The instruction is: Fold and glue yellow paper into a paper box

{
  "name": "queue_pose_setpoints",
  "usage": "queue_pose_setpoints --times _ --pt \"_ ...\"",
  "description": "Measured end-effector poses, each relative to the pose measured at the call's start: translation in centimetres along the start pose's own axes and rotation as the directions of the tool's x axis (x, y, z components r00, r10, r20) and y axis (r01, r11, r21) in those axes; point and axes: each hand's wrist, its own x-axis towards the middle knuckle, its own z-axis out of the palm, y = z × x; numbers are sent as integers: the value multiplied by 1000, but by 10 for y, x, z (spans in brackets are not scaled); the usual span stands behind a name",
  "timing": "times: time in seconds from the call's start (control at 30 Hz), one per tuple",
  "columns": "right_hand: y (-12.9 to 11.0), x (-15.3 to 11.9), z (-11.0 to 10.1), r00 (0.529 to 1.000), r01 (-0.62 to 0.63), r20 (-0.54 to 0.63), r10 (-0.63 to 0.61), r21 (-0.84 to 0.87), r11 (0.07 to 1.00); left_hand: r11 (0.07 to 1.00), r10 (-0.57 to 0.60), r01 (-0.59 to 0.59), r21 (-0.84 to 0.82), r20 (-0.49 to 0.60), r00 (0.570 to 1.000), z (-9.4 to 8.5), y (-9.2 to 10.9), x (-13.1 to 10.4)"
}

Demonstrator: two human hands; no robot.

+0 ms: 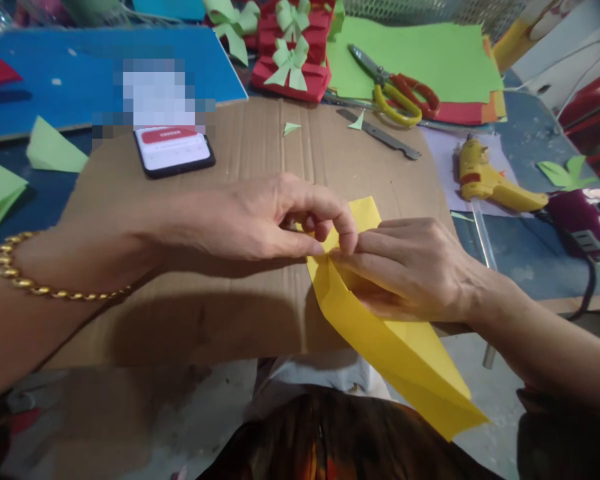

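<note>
A folded strip of yellow paper (390, 347) lies slantwise over the front edge of the cardboard, its long end hanging toward my lap. My left hand (275, 217) pinches the paper near its upper end between thumb and curled fingers. From the right, my right hand (415, 267) presses on the same paper with its fingers held together, the tips close to my left thumb. Part of the paper is hidden under both hands. A gold bead bracelet (40, 290) circles my left wrist.
A phone (175, 150), a metal blade (387, 139) and scissors (390, 87) lie behind my hands on the cardboard (240, 140). At the right is a yellow glue gun (500, 187). Green paper (420, 60) and a red piece with green bows (293, 57) are at the back.
</note>
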Motion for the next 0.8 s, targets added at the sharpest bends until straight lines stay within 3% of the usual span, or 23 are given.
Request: queue_pose_setpoints --times 0.23,0.53,0.8 --pt "2 2 3 997 -78 37 74 116 990 999 -32 31 14 76 997 -2 12 -6" --pt "4 3 8 988 -152 52 146 140 978 991 -57 48 122 69 996 -1 16 -14" --pt "7 5 12 991 -131 44 126 136 982 983 -81 72 172 50 995 3 22 -12"
